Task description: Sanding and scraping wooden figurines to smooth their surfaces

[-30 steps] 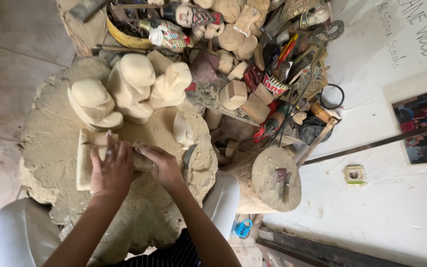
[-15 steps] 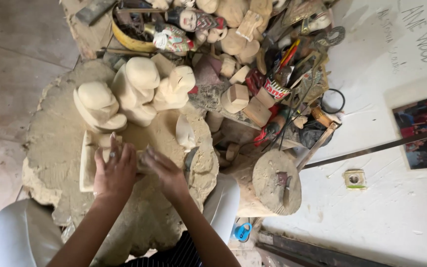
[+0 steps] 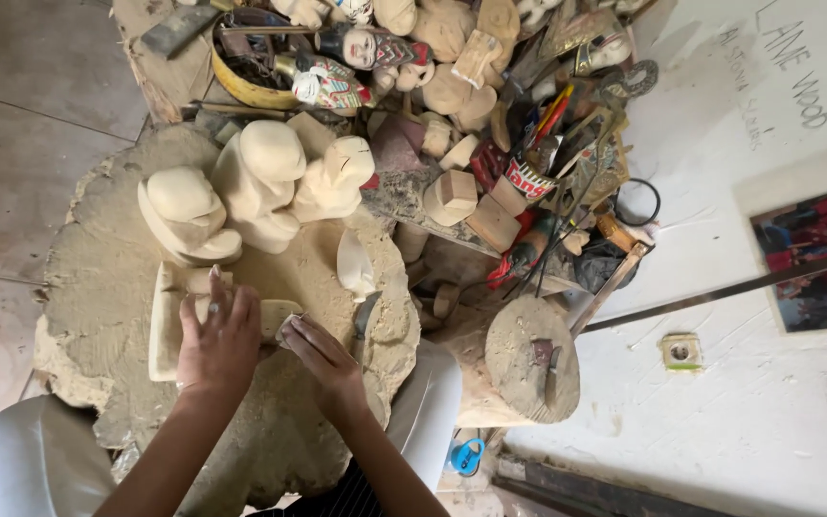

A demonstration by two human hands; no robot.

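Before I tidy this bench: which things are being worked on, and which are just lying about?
In hand:
left hand pressing the flat pale wood piece
right hand on that piece's end
sawdust-covered stump block beneath

Lying about:
three rough carved figures
painted dolls
yellow bowl
knife

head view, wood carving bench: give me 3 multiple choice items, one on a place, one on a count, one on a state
1. Where does the pale wooden piece under the left hand lie?
A. on the round stump top
B. on the floor tiles
C. in the yellow bowl

2. How many large unpainted carved figures stand together behind the hands?
A. one
B. three
C. six

3. What is the left hand doing?
A. hanging free in the air
B. pressed flat on the pale wooden piece
C. gripping a painted doll

Answers: 1 A, it rests on the sawdust-covered stump. 2 B, three pale figures stand side by side. 3 B, its spread fingers lie on the piece, beside the right hand.
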